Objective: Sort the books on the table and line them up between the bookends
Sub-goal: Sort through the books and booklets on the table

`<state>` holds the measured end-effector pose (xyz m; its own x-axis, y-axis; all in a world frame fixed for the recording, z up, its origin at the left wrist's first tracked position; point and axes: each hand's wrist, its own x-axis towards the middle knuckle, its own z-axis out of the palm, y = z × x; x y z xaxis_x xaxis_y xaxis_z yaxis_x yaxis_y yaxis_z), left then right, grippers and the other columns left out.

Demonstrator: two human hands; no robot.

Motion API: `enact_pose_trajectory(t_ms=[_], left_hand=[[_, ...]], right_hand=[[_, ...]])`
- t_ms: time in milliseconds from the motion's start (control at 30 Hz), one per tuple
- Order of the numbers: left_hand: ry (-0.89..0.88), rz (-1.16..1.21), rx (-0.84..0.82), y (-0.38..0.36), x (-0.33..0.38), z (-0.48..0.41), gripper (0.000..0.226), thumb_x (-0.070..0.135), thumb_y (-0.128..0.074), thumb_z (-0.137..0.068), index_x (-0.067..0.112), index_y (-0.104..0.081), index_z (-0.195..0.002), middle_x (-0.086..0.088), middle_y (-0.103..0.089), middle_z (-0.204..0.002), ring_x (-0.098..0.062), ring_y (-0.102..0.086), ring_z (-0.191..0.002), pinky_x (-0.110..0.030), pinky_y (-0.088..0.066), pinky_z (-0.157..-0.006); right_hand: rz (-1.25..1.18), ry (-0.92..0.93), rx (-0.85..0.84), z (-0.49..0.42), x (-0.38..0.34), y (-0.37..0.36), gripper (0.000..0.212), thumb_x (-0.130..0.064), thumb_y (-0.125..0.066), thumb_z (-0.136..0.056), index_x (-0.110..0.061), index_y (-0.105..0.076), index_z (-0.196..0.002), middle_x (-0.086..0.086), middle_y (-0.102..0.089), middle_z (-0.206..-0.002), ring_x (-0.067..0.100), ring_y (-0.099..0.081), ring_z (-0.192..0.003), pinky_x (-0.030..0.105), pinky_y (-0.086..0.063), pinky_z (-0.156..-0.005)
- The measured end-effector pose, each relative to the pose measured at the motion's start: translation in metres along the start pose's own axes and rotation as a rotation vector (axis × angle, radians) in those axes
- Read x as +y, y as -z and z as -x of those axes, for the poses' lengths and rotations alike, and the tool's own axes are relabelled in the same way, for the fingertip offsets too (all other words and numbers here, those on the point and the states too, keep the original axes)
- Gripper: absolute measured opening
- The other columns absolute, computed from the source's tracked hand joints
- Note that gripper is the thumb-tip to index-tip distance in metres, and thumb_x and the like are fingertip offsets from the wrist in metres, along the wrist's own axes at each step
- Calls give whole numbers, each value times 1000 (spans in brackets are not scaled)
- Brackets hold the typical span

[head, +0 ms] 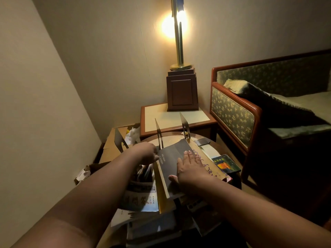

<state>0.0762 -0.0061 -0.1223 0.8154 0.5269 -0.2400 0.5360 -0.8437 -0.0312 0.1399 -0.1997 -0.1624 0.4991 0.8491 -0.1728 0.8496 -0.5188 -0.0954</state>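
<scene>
Left hand [146, 153] sits at the book's [170, 159] far left corner, fingers curled, though I can't tell if they pinch it. The book lies on the pile, long axis running away from the person, far end just short of the gap between the bookends [159, 136]. Right hand [190, 168] is flat on the cover, fingers straight, likely best placed to tip it upright

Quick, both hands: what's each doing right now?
Left hand: fingers curled at the dark book's corner; grip cannot be told.
Right hand: open, flat on the dark book.
</scene>
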Motion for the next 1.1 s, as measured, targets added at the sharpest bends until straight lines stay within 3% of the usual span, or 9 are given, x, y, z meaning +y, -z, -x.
enact_pose_trajectory(t_ms=[167, 300, 433, 567, 667, 733, 833, 933, 1100], left_hand=[[53, 246, -112, -7, 3, -9, 72, 61, -60, -86, 16, -49, -140, -5, -55, -137, -23, -53, -124, -32, -46, -96], [82, 342, -158, -6, -3, -13, 76, 72, -70, -69, 14, -59, -117, -1, -61, -108, -17, -58, -98, -27, -49, -77], [111, 373, -92, 0, -12, -15, 68, 71, -75, -65, 15, -60, -102, -4, -63, -100, -18, -60, -93, -32, -53, -82], [102, 505, -118, 7, -28, -8, 71, 62, -80, -66, 17, -59, -116, 2, -58, -109, -15, -59, -95, -27, -55, -77], [42, 609, -171, 13, -40, 0, 80, 57, -82, -67, 22, -56, -134, 4, -53, -123, -16, -60, -100, -25, -54, -70], [27, 591, -164, 12, -43, 5, 74, 58, -80, -68, 21, -62, -129, 3, -61, -118, -18, -62, -99, -27, -54, -70], [51, 569, -167, 5, -40, 11, 62, 59, -78, -71, 15, -69, -114, -2, -65, -107, -15, -61, -90, -20, -48, -62], [125, 482, -249, -6, -37, 14, 62, 66, -72, -72, 12, -68, -102, -4, -65, -101, -16, -60, -90, -23, -48, -68], [225, 297, -354, -12, -30, 26, 73, 63, -66, -75, 13, -56, -127, -6, -55, -117, -21, -56, -106, -31, -49, -86]], right_hand=[[-7, 41, 13, 1, 8, -7, 85, -66, -24, -97, -12, 2, -156, 23, 14, -160, 38, 17, -147, 49, 5, -120], [-3, 90, 36, -1, 13, -10, 87, -71, -16, -93, -14, 2, -156, 20, 12, -161, 36, 15, -148, 46, 6, -120], [-35, 161, 40, -4, 18, -9, 114, -81, 10, -61, -18, 2, -156, 16, 9, -163, 32, 13, -149, 41, 8, -117], [-56, 253, 43, -2, 25, -1, 100, -80, 0, -73, -26, -3, -157, 8, 4, -164, 24, 9, -150, 33, 11, -112], [-61, 293, 20, -1, 28, 5, 96, -77, 8, -71, -34, -1, -156, -2, 5, -164, 19, 12, -149, 32, 13, -113], [-57, 257, -16, -2, 26, 7, 92, -75, 11, -74, -35, 1, -156, -6, 6, -164, 20, 13, -149, 36, 11, -116], [-21, 167, -64, -5, 12, 9, 64, -57, -14, -101, -27, -5, -157, -1, 2, -165, 27, 7, -150, 43, 4, -120], [-52, 91, -60, -5, -8, 8, 65, -51, -25, -103, -17, -9, -157, 7, -1, -165, 34, 6, -150, 49, 2, -121], [-92, 91, -55, -6, -26, -7, 79, -64, -23, -98, -16, -1, -157, 10, 9, -164, 37, 17, -147, 52, 9, -119]])
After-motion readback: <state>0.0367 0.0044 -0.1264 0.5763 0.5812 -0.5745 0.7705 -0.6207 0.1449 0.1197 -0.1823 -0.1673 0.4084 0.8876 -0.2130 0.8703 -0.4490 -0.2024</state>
